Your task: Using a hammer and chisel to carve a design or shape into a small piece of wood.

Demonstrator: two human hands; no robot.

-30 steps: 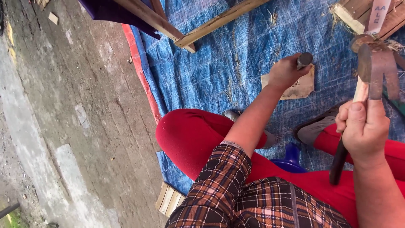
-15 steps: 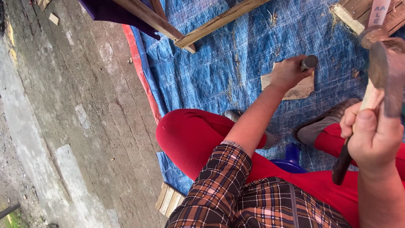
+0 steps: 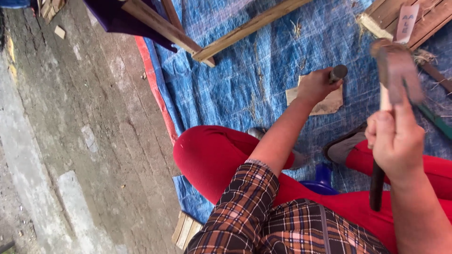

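A: What is the right hand (image 3: 394,141) doing?

B: It is wrapped tight around a hammer (image 3: 393,75), held up in the air. The hammer's head looks blurry.

A: And the left hand (image 3: 316,86)?

B: Its fingers are closed around a short dark metal rod (image 3: 337,73). The rod stands on a flat tan piece (image 3: 325,101).

A: Where is that piece?

B: On the blue tarp (image 3: 235,80), just past the red trousers (image 3: 216,155). Wooden slats (image 3: 249,28) lie farther away.

outdoor makeshift workshop; blue tarp (image 3: 245,89) on rough concrete ground (image 3: 70,141); wooden planks (image 3: 249,28) lying about
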